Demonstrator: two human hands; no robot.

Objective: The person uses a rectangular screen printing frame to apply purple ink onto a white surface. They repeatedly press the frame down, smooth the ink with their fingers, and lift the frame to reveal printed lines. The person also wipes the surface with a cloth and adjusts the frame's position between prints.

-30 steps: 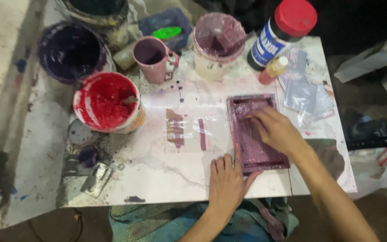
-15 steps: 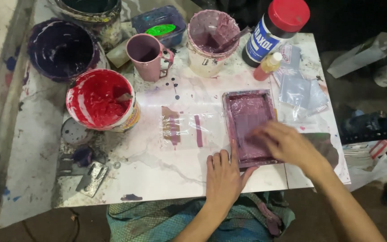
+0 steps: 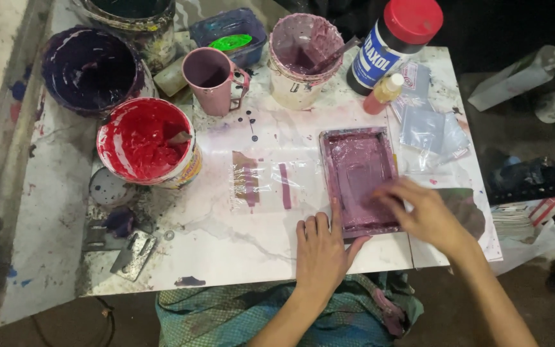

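Head view, the only one we have. We see the left hand (image 3: pixel 319 254) lying flat and open on the white marble-patterned tabletop (image 3: pixel 239 244), fingers spread, its fingertips touching the near left corner of the rectangular purple-stained printing frame (image 3: pixel 360 180); it pins the frame and grasps nothing. The right hand (image 3: pixel 428 215) sits over the frame's near right edge, fingers curled; it is blurred, so we cannot tell whether it pinches something small or just presses the surface. The frame lies flat at the table's near right, its inside wet with purple ink.

Risks, as we judge them: the frame is held by fingertip pressure alone, so a hard stroke could skid it and smear the ink. Just left of it lies a clear plastic sheet with purple test strokes (image 3: pixel 268 183), and a slide that way would foul it. The right wrist passes close to the small clear plastic packets (image 3: pixel 428 132) and could drag ink onto them. The open bucket of red ink (image 3: pixel 146 144) stands well apart, with little danger from there.
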